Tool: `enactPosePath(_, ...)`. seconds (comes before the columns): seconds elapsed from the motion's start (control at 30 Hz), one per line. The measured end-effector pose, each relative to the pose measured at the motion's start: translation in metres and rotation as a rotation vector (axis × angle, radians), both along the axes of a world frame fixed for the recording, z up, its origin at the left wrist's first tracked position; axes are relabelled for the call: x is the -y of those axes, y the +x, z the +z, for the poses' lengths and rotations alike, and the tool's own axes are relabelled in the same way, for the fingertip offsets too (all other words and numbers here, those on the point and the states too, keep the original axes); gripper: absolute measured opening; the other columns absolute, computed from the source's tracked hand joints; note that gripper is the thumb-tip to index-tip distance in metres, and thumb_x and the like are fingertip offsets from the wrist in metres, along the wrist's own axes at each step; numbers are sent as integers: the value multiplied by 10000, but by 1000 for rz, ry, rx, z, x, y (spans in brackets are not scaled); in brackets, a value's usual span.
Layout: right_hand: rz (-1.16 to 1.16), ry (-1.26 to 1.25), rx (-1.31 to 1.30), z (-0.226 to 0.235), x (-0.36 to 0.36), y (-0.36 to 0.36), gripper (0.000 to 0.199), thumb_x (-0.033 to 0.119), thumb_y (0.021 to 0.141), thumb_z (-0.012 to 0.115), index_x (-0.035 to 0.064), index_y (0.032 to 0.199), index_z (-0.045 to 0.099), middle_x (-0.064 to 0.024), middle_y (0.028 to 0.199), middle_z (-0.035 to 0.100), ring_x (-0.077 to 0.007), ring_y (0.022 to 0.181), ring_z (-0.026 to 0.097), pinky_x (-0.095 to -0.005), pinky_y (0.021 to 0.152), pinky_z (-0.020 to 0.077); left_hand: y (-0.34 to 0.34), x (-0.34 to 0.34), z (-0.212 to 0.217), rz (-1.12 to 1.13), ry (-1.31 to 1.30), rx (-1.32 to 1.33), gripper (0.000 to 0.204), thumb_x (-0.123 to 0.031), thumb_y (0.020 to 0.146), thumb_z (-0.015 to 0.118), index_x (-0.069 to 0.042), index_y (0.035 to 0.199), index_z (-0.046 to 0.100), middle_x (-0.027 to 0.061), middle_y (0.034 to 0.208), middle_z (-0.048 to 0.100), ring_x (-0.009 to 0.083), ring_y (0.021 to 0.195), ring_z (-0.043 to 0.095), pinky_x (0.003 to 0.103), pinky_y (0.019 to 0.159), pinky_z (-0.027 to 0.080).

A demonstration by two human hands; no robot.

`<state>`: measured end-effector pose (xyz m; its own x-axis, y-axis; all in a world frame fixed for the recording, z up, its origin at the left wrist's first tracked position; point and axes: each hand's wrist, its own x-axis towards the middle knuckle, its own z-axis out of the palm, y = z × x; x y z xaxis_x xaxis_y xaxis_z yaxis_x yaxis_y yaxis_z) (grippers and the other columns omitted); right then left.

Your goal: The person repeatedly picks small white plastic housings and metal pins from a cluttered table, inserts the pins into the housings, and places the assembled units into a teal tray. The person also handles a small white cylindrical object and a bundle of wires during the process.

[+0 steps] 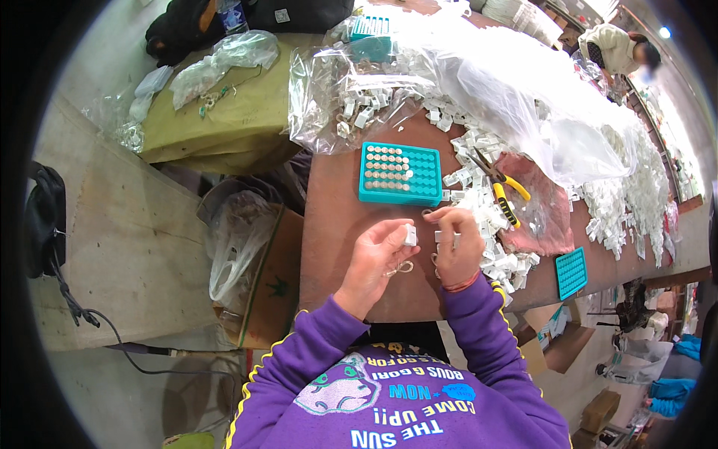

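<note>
My left hand [376, 256] is closed, pinching a small white plastic case [410, 236] between thumb and fingers. A loop of pale cord [402, 268] hangs under that hand. Just to its right, my right hand [458, 245] is closed, its fingertips pointing toward the case but apart from it; what they grip is too small to make out. Beyond both hands lies a teal tray [400, 196] with rows of round pockets. Silver button cells [386, 166] fill its left part, while the pockets on the right hold none.
Pliers with yellow handles [502, 196] lie on a pinkish cloth [535, 232] to the right. Loose white cases [486, 258] heap beside my right hand. A second teal tray [571, 274] sits near the table's right edge. Clear plastic sheeting [508, 97] covers the far side; another person [609, 49] is beyond.
</note>
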<state>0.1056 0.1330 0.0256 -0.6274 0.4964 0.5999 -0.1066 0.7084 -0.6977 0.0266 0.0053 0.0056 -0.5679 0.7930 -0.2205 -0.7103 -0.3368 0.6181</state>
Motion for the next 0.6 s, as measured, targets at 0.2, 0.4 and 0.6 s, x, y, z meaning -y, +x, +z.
enactPosePath(0.2,143,-366,-74,-5,-2,0,59,25,978,463,-5,937,493,-132,899,659,-188,834,671,-288,748,526,-1,5,0,-47,68,45,288,-196,953,602,18,1146,586,69,1019,627,140,922,626,317,878,537)
enactPosePath(0.4,224,-414,-54,-7,-2,0,64,42,979,475,-2,945,507,-126,909,663,-186,847,666,-285,762,518,0,4,2,-24,63,30,282,-181,951,601,4,1163,576,80,1032,636,161,962,633,360,911,527)
enactPosePath(0.6,231,-295,14,-2,-1,1,44,39,958,508,8,937,530,-119,909,666,-189,827,664,-293,750,516,-2,4,-1,-40,89,44,287,-176,945,608,11,1160,578,102,1082,623,188,1001,623,361,931,514)
